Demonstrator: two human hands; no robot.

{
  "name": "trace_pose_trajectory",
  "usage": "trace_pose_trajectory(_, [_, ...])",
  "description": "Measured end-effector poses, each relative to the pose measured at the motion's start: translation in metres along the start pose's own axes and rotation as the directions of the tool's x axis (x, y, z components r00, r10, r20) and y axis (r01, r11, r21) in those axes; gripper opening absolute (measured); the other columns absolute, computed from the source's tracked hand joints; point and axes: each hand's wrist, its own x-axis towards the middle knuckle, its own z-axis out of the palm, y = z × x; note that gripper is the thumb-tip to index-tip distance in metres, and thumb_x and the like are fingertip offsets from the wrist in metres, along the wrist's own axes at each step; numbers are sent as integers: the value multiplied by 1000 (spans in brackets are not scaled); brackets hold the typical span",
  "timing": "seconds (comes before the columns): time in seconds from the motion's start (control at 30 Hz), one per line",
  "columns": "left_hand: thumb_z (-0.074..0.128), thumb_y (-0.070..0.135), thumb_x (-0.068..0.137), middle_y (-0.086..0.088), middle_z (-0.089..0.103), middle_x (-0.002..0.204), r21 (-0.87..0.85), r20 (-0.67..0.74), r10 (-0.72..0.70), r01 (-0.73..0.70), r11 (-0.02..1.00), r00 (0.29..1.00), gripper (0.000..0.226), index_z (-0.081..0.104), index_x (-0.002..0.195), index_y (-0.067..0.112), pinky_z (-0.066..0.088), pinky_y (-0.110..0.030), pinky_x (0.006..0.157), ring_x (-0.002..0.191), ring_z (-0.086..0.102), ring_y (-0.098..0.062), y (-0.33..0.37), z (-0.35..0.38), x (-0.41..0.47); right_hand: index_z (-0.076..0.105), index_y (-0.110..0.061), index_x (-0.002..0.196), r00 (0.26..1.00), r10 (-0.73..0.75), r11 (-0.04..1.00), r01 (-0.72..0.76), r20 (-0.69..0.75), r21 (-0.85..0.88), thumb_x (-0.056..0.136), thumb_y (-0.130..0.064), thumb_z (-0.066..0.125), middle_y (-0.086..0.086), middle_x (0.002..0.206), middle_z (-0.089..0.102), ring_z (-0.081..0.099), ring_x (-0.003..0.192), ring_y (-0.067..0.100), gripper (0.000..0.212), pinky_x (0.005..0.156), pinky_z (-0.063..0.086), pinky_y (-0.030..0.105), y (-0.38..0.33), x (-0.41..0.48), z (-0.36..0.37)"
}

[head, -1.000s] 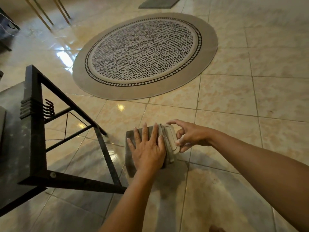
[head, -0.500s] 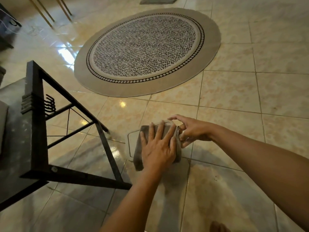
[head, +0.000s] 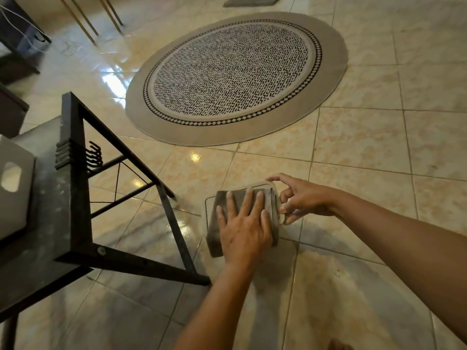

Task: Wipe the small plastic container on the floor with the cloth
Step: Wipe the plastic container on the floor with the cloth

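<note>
The small clear plastic container lies on the tiled floor, and a folded grey-brown cloth covers most of it. Only the container's thin rim shows along the far and left sides. My left hand lies flat on the cloth with the fingers spread, pressing it down onto the container. My right hand grips the container's right edge between thumb and fingers.
A black metal table frame stands close on the left, one leg ending near the cloth. A white box sits on that table. A round patterned rug lies further out. Wooden legs stand far left.
My left hand has slid the cloth to the right, over the container, which showed beside the cloth a second ago. My right hand stays on the container's right edge.
</note>
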Motion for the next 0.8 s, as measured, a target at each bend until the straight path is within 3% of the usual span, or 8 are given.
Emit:
trace_pose_trajectory(0.07, [18, 51, 104, 14, 4, 164, 5, 48, 19, -20, 1000, 999, 51, 13, 154, 45, -4, -53, 123, 153, -7, -24, -10, -9, 19, 33, -35, 146, 1000, 1, 1000, -1, -9, 17, 86, 17, 60, 12, 77, 53, 63, 70, 22, 84, 70, 62, 40, -3, 1, 1])
trace_pose_trajectory(0.27, [13, 67, 97, 9, -19, 164, 43, 150, -145, 141, 989, 978, 61, -9, 152, 52, -13, -54, 120, 149, -26, -25, -46, -22, 8, 33, -34, 148, 999, 4, 1000, -3, -36, 19, 87, 15, 61, 11, 81, 56, 65, 78, 25, 82, 71, 63, 40, 0, 1, 1])
trace_pose_trajectory(0.33, [8, 73, 93, 8, -24, 163, 54, 170, -64, 56, 997, 983, 67, -13, 153, 51, -19, -53, 117, 147, -31, -27, -27, -16, -4, 34, -34, 146, 1000, 9, 1000, -9, -21, 0, 87, 17, 58, 14, 84, 57, 65, 79, 28, 82, 72, 63, 42, 0, 2, 1])
trace_pose_trajectory(0.47, [8, 75, 94, 5, -24, 164, 70, 195, 74, -89, 994, 978, 68, -17, 152, 49, -16, -54, 119, 147, -31, -27, -7, -12, 1, 32, -32, 147, 1000, 8, 1000, -8, -23, -24, 84, 22, 50, 27, 108, 62, 71, 92, 36, 85, 76, 62, 50, -4, 1, 3])
trace_pose_trajectory(0.6, [6, 80, 89, 7, -31, 162, 96, 164, -54, 38, 995, 985, 72, -21, 150, 51, -21, -52, 117, 146, -35, -22, -30, -15, -12, 33, -33, 148, 999, 9, 1000, -10, -40, -13, 87, 16, 58, 11, 81, 55, 64, 66, 18, 82, 74, 63, 44, 0, -1, 3])
trace_pose_trajectory(0.67, [7, 80, 90, 6, -33, 160, 89, 173, -92, 77, 993, 981, 73, -21, 150, 50, -22, -52, 115, 145, -35, -25, -23, -14, -12, 32, -34, 147, 999, 6, 1000, -7, -37, -22, 87, 16, 58, 10, 81, 55, 64, 65, 17, 82, 74, 63, 44, -2, 1, 3])
trace_pose_trajectory(0.8, [9, 75, 94, 7, -32, 160, 87, 212, 10, -29, 996, 977, 68, -23, 149, 51, -24, -54, 113, 144, -35, -29, 8, -7, 4, 30, -33, 148, 999, 13, 999, -13, -29, -32, 82, 21, 54, 20, 111, 64, 72, 94, 35, 89, 78, 62, 52, -5, 1, 5])
